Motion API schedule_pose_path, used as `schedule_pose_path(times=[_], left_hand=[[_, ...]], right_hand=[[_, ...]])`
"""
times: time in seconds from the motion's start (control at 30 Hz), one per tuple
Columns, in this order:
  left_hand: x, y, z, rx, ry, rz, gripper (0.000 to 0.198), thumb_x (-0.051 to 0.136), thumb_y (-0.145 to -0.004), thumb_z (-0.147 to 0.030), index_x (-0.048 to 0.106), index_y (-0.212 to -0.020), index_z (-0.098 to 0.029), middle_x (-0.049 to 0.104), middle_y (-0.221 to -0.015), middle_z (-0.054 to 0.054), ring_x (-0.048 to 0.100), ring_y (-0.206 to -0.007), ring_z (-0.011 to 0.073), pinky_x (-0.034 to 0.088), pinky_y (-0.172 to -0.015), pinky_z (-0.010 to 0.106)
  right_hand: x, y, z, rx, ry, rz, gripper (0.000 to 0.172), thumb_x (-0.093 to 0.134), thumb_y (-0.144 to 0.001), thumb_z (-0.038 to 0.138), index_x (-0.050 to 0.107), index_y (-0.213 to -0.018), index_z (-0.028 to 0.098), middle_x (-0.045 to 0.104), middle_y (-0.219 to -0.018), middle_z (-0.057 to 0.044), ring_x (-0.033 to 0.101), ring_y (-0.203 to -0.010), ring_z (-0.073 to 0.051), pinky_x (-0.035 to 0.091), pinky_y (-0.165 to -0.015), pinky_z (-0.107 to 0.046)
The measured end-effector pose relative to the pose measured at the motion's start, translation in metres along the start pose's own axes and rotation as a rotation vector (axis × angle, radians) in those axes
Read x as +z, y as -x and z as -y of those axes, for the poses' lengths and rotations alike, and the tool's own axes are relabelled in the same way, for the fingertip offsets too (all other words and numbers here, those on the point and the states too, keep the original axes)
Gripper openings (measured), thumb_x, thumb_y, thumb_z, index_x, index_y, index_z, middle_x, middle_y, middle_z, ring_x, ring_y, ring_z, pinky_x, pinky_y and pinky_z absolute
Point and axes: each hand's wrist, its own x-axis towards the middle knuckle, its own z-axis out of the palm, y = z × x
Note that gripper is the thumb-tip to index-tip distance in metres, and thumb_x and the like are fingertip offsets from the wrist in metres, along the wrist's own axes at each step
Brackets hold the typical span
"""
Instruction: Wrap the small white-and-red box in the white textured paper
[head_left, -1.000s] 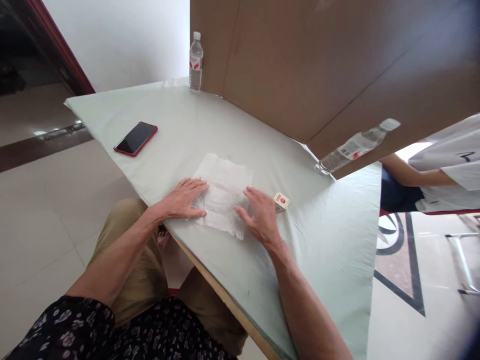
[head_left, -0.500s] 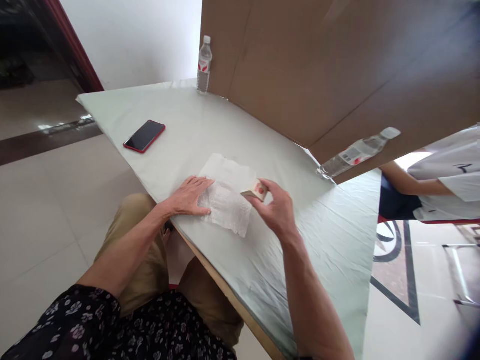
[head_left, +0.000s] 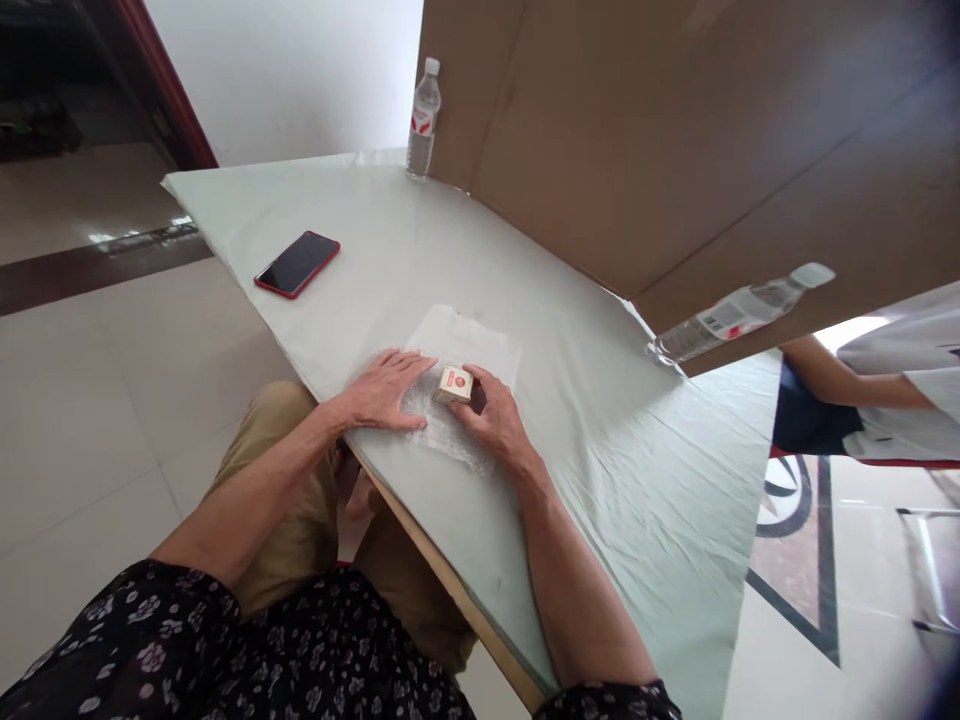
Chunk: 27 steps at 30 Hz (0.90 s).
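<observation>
A small cream-coloured box (head_left: 454, 384) with red print sits at the middle of a sheet of bubble wrap (head_left: 484, 345). My right hand (head_left: 493, 408) grips the box from its right side, thumb on the near edge and fingers on the far edge. On the left edge of the bubble wrap rests my left hand (head_left: 388, 390), its fingers spread and nothing in it. The wrap lies flat on the pale green tablecloth (head_left: 592, 470), partly covered by both hands and the box.
A phone (head_left: 298, 264) in a red case lies at the left. One water bottle (head_left: 424, 120) stands at the back; another water bottle (head_left: 739, 315) leans against the brown cardboard panel (head_left: 600, 130). Beyond the panel, at the right, a person's arm (head_left: 847, 370) shows.
My right hand has moved left with the box, from the right edge of the bubble wrap to its middle. My left hand stays in place. The view has shifted slightly.
</observation>
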Motion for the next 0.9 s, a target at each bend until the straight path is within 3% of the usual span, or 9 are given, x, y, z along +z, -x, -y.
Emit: schedule_pose_path(times=[0.43,0.9], left_hand=[[0.0,0.0,0.002,0.002,-0.015,0.022,0.097,0.069,-0.078,-0.054,0.028,-0.159,-0.02,0.039,-0.164,0.017,0.031,-0.154,0.0364,0.015,-0.127,0.052],[0.001,-0.004,0.005,-0.005,-0.038,0.024,0.1,0.072,-0.076,-0.055,0.03,-0.159,-0.016,0.038,-0.163,0.019,0.032,-0.154,0.0356,0.017,-0.128,0.053]], right_hand=[[0.013,0.0,-0.007,-0.008,0.048,-0.062,0.064,0.062,-0.084,0.039,0.05,-0.144,0.021,0.066,-0.136,-0.014,0.062,-0.118,-0.032,0.046,-0.105,-0.051],[0.016,-0.005,-0.01,-0.014,0.019,-0.109,0.063,0.064,-0.08,0.039,0.055,-0.139,0.019,0.069,-0.133,-0.015,0.065,-0.114,-0.032,0.049,-0.102,-0.051]])
